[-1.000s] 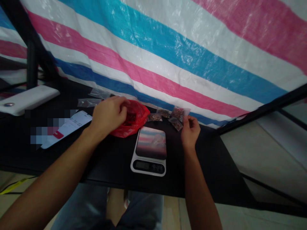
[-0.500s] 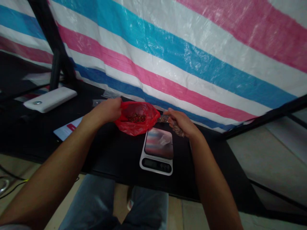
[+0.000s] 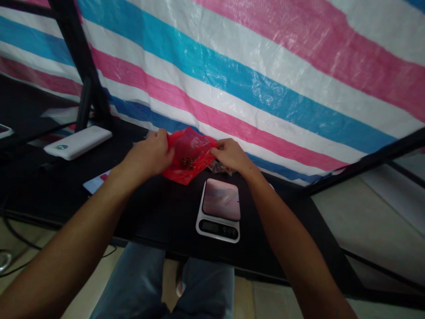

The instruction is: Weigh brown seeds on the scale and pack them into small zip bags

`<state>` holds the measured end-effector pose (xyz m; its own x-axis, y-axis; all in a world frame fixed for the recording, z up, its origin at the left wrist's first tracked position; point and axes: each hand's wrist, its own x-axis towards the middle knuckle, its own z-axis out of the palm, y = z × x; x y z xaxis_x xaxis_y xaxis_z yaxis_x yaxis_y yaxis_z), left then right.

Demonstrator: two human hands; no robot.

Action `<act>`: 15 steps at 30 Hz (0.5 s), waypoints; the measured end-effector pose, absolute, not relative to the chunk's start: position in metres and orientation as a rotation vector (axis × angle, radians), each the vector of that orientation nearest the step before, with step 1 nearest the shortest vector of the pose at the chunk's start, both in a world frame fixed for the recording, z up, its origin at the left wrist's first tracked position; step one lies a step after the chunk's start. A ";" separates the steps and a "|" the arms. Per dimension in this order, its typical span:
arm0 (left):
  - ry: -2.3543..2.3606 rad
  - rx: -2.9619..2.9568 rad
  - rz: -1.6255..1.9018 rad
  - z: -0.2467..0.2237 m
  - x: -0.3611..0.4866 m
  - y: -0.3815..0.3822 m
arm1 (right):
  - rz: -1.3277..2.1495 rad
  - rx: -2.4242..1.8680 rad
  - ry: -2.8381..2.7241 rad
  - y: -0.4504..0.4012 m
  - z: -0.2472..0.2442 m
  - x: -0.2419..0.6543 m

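A red plastic bag (image 3: 181,175) is stretched between my two hands, its mouth gaping. Inside it lie small brown dried pieces (image 3: 188,163) that I cannot name. My left hand (image 3: 153,151) is closed on the bag's left edge. With the fingers of my right hand (image 3: 229,154) I pinch its right edge. Under that hand, on the table, rests a clear bag of brownish bits (image 3: 220,168). Nearer to me stands a white digital kitchen scale (image 3: 218,208) with a shiny, bare weighing plate.
On the black table (image 3: 159,212), a white power bank-like box (image 3: 78,142) lies left, near a black metal post (image 3: 86,102). A white and red card (image 3: 95,182) is partly under my left forearm. Striped plastic sheeting (image 3: 212,79) hangs behind the table.
My right hand has let go of the clear bag and moved left onto the red bag's edge. The red bag's mouth has narrowed, and the scale plate's small clear item is gone.
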<state>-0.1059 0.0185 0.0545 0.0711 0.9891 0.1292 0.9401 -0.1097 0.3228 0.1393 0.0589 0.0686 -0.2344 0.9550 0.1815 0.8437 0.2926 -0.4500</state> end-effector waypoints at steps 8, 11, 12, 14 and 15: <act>2.082 2.340 0.339 0.050 -0.102 -0.013 | 0.063 -1.782 -2.169 0.040 0.078 0.143; 1.952 2.639 0.587 0.060 -0.101 -0.018 | -0.138 -1.637 -2.204 0.019 0.090 0.128; 1.827 2.716 0.606 0.062 -0.100 -0.016 | -0.162 -1.552 -2.316 0.013 0.092 0.120; 1.531 2.756 0.527 0.061 -0.096 -0.006 | -0.138 -1.403 -2.612 0.006 0.091 0.105; 1.392 2.721 0.474 0.056 -0.094 0.001 | -0.116 -1.356 -2.732 0.006 0.087 0.099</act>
<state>-0.0937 0.0011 0.0560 0.5481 0.7990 0.2476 0.7840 -0.5938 0.1809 0.0986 0.0062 0.0867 -0.6020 0.7904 0.1134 0.7972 0.6031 0.0286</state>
